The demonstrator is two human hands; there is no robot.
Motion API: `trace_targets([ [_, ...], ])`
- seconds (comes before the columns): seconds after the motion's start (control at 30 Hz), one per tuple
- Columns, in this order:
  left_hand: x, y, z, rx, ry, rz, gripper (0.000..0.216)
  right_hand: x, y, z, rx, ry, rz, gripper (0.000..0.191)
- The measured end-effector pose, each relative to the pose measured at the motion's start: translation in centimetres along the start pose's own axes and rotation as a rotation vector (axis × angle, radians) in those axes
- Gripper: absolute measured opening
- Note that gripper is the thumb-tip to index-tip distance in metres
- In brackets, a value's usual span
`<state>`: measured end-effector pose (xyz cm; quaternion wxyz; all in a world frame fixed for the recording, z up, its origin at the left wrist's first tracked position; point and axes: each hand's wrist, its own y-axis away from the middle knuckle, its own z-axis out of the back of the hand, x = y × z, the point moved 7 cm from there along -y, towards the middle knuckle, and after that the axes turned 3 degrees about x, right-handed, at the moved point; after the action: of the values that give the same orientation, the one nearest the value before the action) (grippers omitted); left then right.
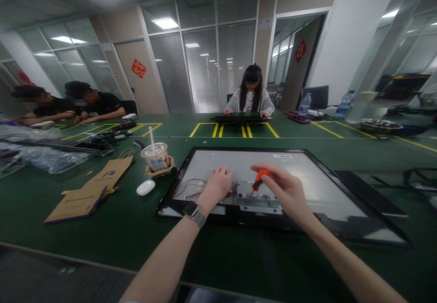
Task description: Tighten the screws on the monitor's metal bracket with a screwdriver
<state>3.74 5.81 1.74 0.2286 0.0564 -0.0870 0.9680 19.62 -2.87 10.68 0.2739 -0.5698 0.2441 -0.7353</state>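
A large flat display panel (201, 166) lies back side up on the green table, its light back framed in black. My right hand (288, 189) grips a small screwdriver (261, 178) with an orange and black handle. The screwdriver's tip points down into a metal bracket (259, 205) near the panel's front edge, where a small circuit board is partly visible. My left hand (219, 184) rests on the panel just left of the bracket, fingers stretched forward. Thin wires (191, 185) run across the panel beside it.
Left of the panel stand an iced drink cup (155, 157) in a carton holder, a white mouse (145, 187) and a brown paper bag (92, 189). A black flat object (368, 191) lies at right. Opposite sits a person (252, 95) with another panel (239, 118).
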Motion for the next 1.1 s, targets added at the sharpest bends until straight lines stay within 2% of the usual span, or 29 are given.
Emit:
trace_targets([
  [0.13,0.0,0.0,-0.2,-0.002,-0.003,-0.009,0.031,0.4,-0.1,0.4,-0.057,0.049,0.039,0.016],
  [0.53,0.2,-0.1,-0.4,-0.003,-0.009,-0.003,0.030,-0.9,0.1,-0.2,0.028,-0.094,-0.068,0.027],
  [0.63,0.1,0.0,-0.2,-0.001,-0.006,-0.004,0.030,-0.7,0.0,-0.1,0.008,-0.054,-0.029,0.021],
  [0.77,-0.1,0.1,0.1,-0.002,-0.019,-0.016,0.029,0.3,0.0,0.3,-0.051,0.117,0.073,0.011],
  [0.87,-0.1,0.1,0.0,0.011,-0.024,-0.017,0.030,0.9,0.1,0.0,0.003,0.197,0.126,0.019],
  [1.0,0.0,-0.2,-0.3,0.016,-0.020,-0.007,0.030,0.7,0.2,-0.3,0.081,0.178,0.121,0.036],
  [1.1,0.1,-0.2,-0.5,0.007,-0.022,-0.001,0.029,0.6,0.0,-0.2,0.070,0.193,0.112,0.033],
])
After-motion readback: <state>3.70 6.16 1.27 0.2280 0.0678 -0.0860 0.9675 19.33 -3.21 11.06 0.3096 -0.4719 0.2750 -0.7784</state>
